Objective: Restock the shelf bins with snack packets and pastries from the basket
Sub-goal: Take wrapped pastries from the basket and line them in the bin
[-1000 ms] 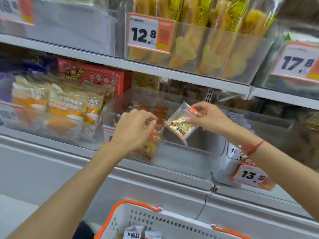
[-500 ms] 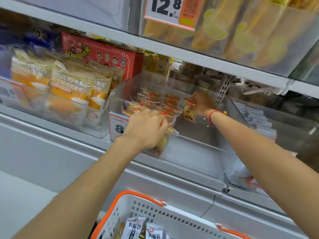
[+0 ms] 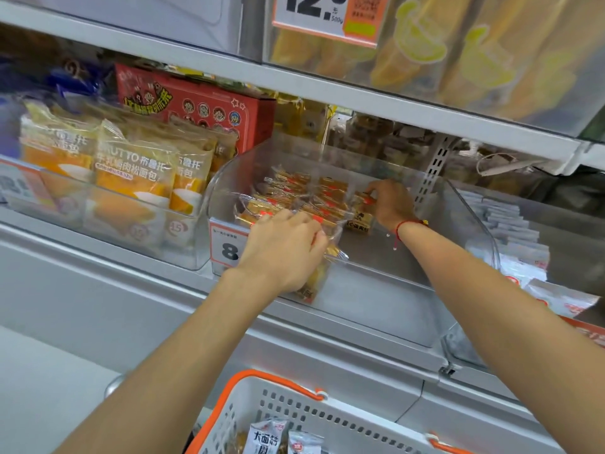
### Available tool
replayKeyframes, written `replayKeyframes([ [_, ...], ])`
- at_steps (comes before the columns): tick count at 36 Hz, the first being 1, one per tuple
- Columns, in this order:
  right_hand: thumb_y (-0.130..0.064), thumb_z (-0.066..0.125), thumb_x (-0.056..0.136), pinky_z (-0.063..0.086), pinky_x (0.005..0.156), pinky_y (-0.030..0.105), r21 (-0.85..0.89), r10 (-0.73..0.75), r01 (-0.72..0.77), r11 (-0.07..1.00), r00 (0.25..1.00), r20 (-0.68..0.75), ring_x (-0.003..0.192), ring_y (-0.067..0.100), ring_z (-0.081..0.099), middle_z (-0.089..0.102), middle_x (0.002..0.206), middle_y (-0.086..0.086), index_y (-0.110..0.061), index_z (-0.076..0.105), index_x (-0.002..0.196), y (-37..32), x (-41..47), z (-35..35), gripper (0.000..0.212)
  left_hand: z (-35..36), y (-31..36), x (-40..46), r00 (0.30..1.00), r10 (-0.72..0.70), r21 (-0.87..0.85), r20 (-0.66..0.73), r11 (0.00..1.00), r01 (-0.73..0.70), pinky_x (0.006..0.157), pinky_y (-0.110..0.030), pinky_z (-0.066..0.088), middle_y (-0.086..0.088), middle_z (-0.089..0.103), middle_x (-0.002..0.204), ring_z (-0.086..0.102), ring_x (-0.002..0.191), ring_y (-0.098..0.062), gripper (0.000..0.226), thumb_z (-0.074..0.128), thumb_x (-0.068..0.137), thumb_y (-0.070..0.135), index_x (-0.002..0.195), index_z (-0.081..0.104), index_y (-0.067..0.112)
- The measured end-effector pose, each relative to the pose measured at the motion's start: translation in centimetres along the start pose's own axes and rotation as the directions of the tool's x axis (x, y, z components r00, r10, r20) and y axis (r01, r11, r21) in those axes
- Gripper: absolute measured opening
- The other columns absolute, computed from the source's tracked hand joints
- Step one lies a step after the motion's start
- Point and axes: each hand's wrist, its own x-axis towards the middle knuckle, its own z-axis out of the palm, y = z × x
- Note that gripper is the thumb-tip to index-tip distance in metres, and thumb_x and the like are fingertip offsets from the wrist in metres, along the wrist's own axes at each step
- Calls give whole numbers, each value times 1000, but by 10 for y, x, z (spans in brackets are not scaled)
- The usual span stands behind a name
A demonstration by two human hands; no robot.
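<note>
A clear plastic shelf bin (image 3: 471, 217) on the middle shelf holds several small yellow pastry packets (image 3: 294, 198) lined up in its left half. My left hand (image 3: 281, 250) curls over the front packets at the bin's front wall and grips a clear yellow packet (image 3: 319, 276) that stands against it. My right hand (image 3: 391, 203) reaches deep into the bin and pinches another yellow packet (image 3: 360, 217) beside the rows. The white basket with orange rim (image 3: 294, 411) sits below at the bottom edge, with several white packets (image 3: 266, 437) inside.
Left of the bin stands a bin of orange bread bags (image 3: 131, 172), with a red box (image 3: 203, 106) behind it. To the right is a bin of white packets (image 3: 520, 244). The upper shelf (image 3: 360, 96) overhangs the bins, bearing a price tag (image 3: 327, 18).
My right hand carried its yellow packet from the bin's front to deep inside, beside the rows. My left hand stayed on the front packets. The view dropped and moved closer.
</note>
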Motion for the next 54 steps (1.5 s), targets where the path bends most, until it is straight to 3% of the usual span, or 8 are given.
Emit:
replayKeyframes([
  [11, -2, 69, 82, 49, 97, 46, 45, 12, -25, 999, 967, 256, 117, 38, 54, 57, 127, 13, -22, 65, 121, 2, 5, 7, 45, 1, 0, 1, 1000, 8, 7, -11, 1000, -8, 92, -34, 38, 7, 59, 122, 49, 112, -17, 41, 27, 102, 34, 119, 63, 25],
  [16, 9, 60, 80, 43, 104, 40, 10, 58, -65, 998, 949, 311, 135, 37, 36, 30, 149, 15, -15, 35, 146, -8, 2, -8, 74, 1, -1, 0, 1000, 13, 1, -16, 1000, -13, 92, -33, 39, 7, 59, 120, 49, 111, -17, 39, 28, 102, 33, 118, 63, 25],
  [22, -2, 60, 87, 43, 97, 35, -17, 77, -75, 997, 956, 282, 133, 36, 39, 24, 152, 12, -14, 31, 147, -6, -10, -25, 69, -1, 0, -1, 1000, 22, -12, -11, 1000, -22, 92, -33, 39, 7, 60, 120, 50, 110, -16, 40, 28, 102, 32, 116, 64, 24],
  [30, -12, 62, 87, 44, 85, 26, 169, -16, -22, 985, 975, 223, 119, 26, 52, 48, 138, 7, -15, 46, 136, -26, -54, -58, 52, -3, 3, -7, 993, 46, -98, -110, 994, -57, 92, -30, 35, 8, 61, 119, 50, 109, -12, 33, 34, 102, 31, 118, 62, 23],
  [38, -29, 75, 81, 49, 67, 21, 429, -156, 143, 892, 988, -3, 71, 6, 61, 71, 78, -1, -22, 73, 85, -40, -131, -94, 8, -10, 20, -37, 932, 140, -171, -335, 963, -206, 76, -32, 42, 11, 65, 93, 53, 90, -15, 15, 59, 93, 34, 100, 69, 25],
  [44, -24, 74, 82, 42, 58, 22, 480, -228, 212, 851, 973, -26, 56, 4, 49, 59, 61, -10, -28, 69, 80, -37, -194, -98, 6, -12, 30, -74, 994, 38, -202, 102, 979, -17, 72, -29, 45, 15, 64, 93, 60, 89, -12, 19, 51, 94, 44, 102, 66, 35],
  [48, -23, 70, 83, 48, 63, 30, 411, -263, 219, 885, 963, 54, 57, 5, 53, 55, 58, -17, -31, 68, 86, -26, -236, -74, 10, 10, 21, -95, 837, -8, 3, 548, 1000, 8, 83, -30, 45, 9, 63, 118, 58, 111, -20, 26, 49, 95, 42, 116, 63, 33],
  [54, -25, 67, 87, 42, 68, 25, 311, -173, 11, 950, 848, 500, 73, 7, 55, 59, 76, -13, -27, 69, 103, -1, -297, -7, 17, 62, 18, -122, 589, -63, 108, 806, 993, -41, 97, -34, 46, 3, 61, 125, 57, 112, -22, 27, 47, 98, 34, 120, 62, 28],
])
